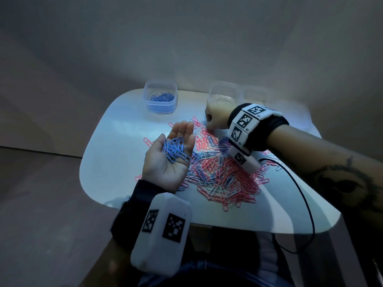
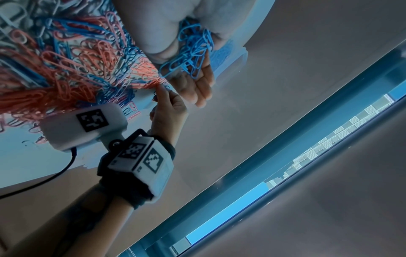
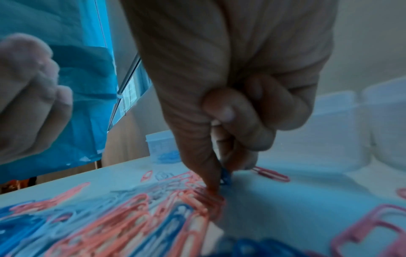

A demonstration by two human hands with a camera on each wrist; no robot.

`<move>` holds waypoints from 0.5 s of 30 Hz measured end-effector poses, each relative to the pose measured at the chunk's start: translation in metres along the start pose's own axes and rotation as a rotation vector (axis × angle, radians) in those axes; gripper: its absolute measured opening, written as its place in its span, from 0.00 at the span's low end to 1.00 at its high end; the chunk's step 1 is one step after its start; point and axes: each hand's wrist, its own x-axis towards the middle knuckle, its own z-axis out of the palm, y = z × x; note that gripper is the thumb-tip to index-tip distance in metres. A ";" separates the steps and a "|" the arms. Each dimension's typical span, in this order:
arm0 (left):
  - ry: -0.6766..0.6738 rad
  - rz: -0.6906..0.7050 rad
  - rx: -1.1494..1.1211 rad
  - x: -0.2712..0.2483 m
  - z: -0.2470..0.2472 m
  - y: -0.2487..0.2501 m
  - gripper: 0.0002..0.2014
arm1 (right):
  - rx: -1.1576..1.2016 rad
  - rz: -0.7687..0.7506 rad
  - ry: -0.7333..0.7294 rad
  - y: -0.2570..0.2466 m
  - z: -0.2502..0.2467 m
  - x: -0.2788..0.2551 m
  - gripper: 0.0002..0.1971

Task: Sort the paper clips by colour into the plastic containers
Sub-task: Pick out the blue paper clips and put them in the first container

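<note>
No brand name or readable writing shows anywhere; the only printed marks are black-and-white square coded tags on the white wrist units (image 1: 163,230), and the tiny characters beside them are too small to read. The left hand (image 1: 170,156) lies palm up over the near-left edge of the pile, fingers straight and close together, cradling a loose heap of blue paper clips (image 1: 176,149) in the palm; nothing pinches them. The right hand (image 1: 216,119) reaches in from the right with its back upward and knuckles curled, fingertips pressed down at the far edge of the mixed pile (image 1: 223,175) of pink, blue and pale clips spread across the white table (image 1: 116,146). In the right wrist view the thumb and a fingertip (image 3: 211,177) close on a single blue clip (image 3: 226,177) that touches the tabletop, the other fingers folded into the palm. At the table's far edge stands a clear plastic container (image 1: 160,96) with blue clips in its bottom; to its right a second clear container (image 1: 222,92) is partly hidden behind the right hand, and a third (image 1: 255,96) is washed out by glare, so the contents of both cannot be told. A black cable (image 1: 306,195) trails from the right wrist unit off the near table edge.
</note>
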 end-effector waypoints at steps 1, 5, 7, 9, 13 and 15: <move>-0.014 0.010 -0.005 0.001 0.000 -0.001 0.28 | 0.015 -0.004 -0.016 -0.001 0.001 -0.003 0.09; -0.040 0.024 0.000 0.005 0.001 -0.007 0.25 | 0.084 -0.018 0.108 0.000 -0.016 -0.028 0.11; -0.039 0.027 0.012 0.007 0.001 -0.008 0.25 | 0.313 -0.040 0.263 -0.003 -0.033 -0.048 0.15; -0.061 0.022 0.013 0.010 -0.001 -0.011 0.25 | 0.652 -0.117 0.223 -0.013 -0.043 -0.071 0.15; -0.086 -0.032 0.037 0.010 0.002 -0.017 0.26 | 0.658 -0.251 0.034 -0.038 -0.035 -0.091 0.08; -0.075 -0.048 -0.040 0.010 0.004 -0.013 0.26 | 0.709 -0.218 0.232 -0.040 -0.034 -0.084 0.14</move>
